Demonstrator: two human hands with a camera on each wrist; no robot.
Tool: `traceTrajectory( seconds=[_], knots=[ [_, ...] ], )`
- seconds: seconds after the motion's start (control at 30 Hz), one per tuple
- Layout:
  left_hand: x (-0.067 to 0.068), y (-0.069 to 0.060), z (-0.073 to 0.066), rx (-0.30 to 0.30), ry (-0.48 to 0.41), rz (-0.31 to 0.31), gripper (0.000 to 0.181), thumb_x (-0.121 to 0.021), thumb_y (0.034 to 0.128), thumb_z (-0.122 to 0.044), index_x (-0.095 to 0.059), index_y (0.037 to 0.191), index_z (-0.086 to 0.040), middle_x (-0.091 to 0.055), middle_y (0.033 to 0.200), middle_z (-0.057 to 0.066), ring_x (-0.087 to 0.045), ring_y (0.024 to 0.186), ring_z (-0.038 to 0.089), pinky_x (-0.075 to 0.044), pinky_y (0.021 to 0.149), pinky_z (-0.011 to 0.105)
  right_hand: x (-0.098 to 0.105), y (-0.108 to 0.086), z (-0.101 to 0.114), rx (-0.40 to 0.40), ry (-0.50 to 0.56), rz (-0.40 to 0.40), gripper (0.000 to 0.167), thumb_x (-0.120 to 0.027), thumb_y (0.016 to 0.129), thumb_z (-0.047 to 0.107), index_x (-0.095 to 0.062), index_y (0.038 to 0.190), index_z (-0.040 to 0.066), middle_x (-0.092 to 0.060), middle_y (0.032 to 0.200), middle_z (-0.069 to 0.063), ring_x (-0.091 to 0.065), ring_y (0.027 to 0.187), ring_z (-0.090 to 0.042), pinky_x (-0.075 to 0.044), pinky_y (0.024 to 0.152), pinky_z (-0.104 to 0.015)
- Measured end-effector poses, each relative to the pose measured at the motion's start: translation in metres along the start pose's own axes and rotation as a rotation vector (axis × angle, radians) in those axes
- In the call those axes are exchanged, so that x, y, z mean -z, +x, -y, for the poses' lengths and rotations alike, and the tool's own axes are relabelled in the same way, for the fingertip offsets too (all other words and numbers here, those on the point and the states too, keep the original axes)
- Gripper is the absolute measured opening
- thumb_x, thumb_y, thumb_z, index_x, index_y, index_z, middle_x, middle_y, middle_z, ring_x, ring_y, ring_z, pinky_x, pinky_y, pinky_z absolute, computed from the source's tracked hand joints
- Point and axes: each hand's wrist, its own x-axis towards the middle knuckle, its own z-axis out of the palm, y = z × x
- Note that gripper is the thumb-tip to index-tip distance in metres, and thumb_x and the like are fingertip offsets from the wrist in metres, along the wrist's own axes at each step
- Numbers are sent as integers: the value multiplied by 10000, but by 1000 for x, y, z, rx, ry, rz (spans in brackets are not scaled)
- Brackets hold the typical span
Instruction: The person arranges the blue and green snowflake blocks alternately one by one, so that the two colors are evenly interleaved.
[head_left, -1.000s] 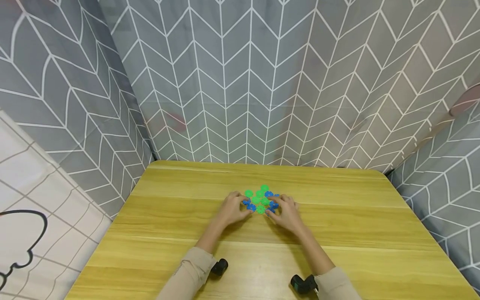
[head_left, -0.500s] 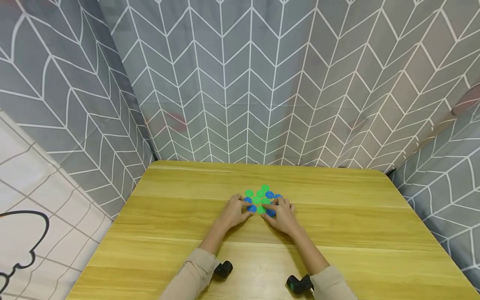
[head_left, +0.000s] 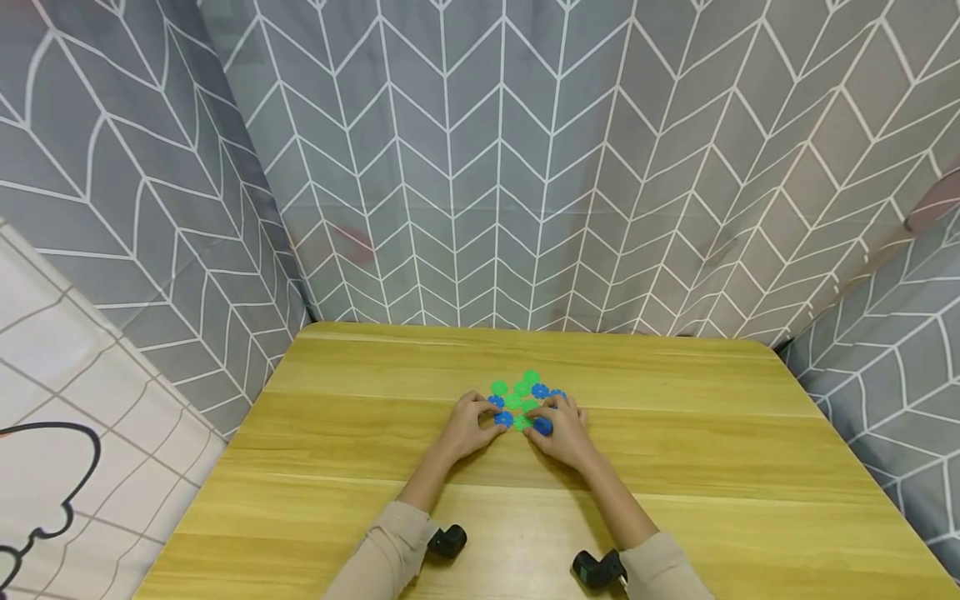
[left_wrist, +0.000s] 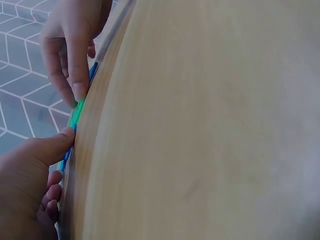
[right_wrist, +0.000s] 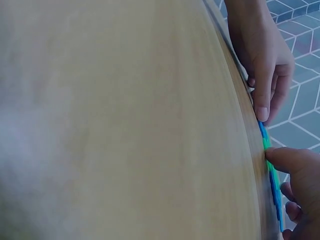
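Observation:
Small flat green and blue notched discs lie in a group on the wooden table [head_left: 360, 467]. My left hand [head_left: 463, 429] pinches a blue notched disc [head_left: 504, 419] at the group's front left, between thumb and index finger. Beside it, my right hand [head_left: 567, 435] pinches the front green notched disc [head_left: 519, 423]. A dark blue disc [head_left: 543, 427] shows under the right hand, partly hidden by its fingers. In the left wrist view, the right fingertips touch the green disc edge [left_wrist: 76, 116]. The right wrist view shows the right thumb [right_wrist: 276, 156] against green.
Further back lie more green discs [head_left: 531, 378] and blue discs [head_left: 540, 390], flat on the table. A black wrist camera [head_left: 447, 542] sits by the left sleeve, another black camera [head_left: 598, 570] by the right. A patterned grey curtain [head_left: 480, 167] hangs behind the table's far edge.
My right hand has shifted left, from around the dark blue discs onto the front green disc. The left hand has stayed at the blue disc with only a slight shift.

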Motion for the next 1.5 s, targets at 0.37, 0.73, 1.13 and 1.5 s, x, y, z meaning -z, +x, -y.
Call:
traceTrajectory(
  seconds=[0.37,0.73,1.13,1.5],
  knots=[
    [-3,0,0,56,-70,-8,311,-782,778,-195,-702,1002,5,-572,938,67,-544,886,203,-487,798,344,1,0,-1,-72,44,17,198,-767,759,211,-734,922,104,-578,1073,-133,-453,1054,-342,-278,825,-521],
    [-2,4,-2,64,-86,-14,285,-778,776,-171,-691,965,25,-570,917,62,-547,869,201,-483,797,336,4,3,3,-80,54,49,179,-763,750,209,-716,861,76,-585,989,-61,-470,1009,-284,-282,825,-487],
    [-2,3,-5,78,-66,-37,259,-753,704,-150,-677,895,7,-570,887,57,-494,882,208,-432,811,359,5,3,7,-36,-22,30,184,-758,744,226,-708,847,82,-616,956,-59,-477,960,-271,-283,820,-491],
    [36,-17,16,81,-113,-144,235,-769,677,-75,-659,862,19,-619,854,88,-513,863,236,-456,754,345,1,4,6,-18,-47,25,176,-764,742,239,-712,844,106,-630,959,-52,-483,959,-278,-290,804,-496]
  ],
)
